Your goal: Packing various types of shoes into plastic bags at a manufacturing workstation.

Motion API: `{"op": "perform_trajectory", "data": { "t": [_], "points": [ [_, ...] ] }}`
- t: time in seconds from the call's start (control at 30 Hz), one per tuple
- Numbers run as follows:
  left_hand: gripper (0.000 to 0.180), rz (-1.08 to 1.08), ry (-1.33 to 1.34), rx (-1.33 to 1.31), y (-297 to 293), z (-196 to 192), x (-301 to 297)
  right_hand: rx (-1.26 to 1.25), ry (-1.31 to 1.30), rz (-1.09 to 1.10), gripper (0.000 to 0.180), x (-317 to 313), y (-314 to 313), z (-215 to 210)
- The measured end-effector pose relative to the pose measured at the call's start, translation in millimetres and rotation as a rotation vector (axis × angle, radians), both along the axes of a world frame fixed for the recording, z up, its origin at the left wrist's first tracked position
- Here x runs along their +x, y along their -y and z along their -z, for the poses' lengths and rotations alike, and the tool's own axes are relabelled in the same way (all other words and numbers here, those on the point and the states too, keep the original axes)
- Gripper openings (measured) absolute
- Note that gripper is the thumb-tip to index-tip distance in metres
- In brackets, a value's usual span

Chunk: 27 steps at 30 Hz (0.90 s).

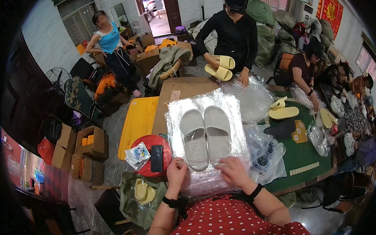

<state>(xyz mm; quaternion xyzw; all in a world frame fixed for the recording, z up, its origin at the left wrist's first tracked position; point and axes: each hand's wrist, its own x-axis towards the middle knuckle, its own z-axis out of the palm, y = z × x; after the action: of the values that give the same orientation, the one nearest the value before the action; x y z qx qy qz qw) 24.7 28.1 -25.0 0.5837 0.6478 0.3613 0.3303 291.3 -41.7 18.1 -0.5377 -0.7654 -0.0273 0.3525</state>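
Observation:
A pair of grey slide slippers (205, 137) lies side by side on a stack of shiny clear plastic film (241, 109) in front of me, toes pointing away. My left hand (177, 172) is closed in a pinch on the near edge of the film, just left of the slipper heels. To the right of the heels, my right hand (234, 171) has its fingers curled down onto the same film edge. Black bands circle both wrists. Whether the film is one sheet or a bag around the heels, I cannot tell.
A red stool (167, 148) at left bears a black phone (156, 158) and a small plastic packet (137, 155). Bagged slippers (264, 156) lie right, by yellow slippers (284, 112) on a green tabletop (309, 150). Across the table a co-worker (230, 37) holds yellow slippers.

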Motion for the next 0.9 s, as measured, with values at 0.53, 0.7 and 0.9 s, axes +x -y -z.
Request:
{"op": "perform_trajectory", "data": {
  "t": [0.53,0.7,0.9],
  "points": [
    [0.045,0.123,-0.319,0.239,-2.1,-19.1,21.4,-0.426,-0.628,0.183,0.051,5.1,-25.8,31.2],
    [0.067,0.043,-0.208,-0.017,-18.8,-34.7,42.6,-0.426,-0.543,0.221,0.063,4.9,-26.6,35.9],
    [0.069,0.214,-0.076,-0.059,-30.6,-21.7,44.6,-0.51,-0.716,0.216,0.068,6.6,-21.9,33.3]
  ]
}}
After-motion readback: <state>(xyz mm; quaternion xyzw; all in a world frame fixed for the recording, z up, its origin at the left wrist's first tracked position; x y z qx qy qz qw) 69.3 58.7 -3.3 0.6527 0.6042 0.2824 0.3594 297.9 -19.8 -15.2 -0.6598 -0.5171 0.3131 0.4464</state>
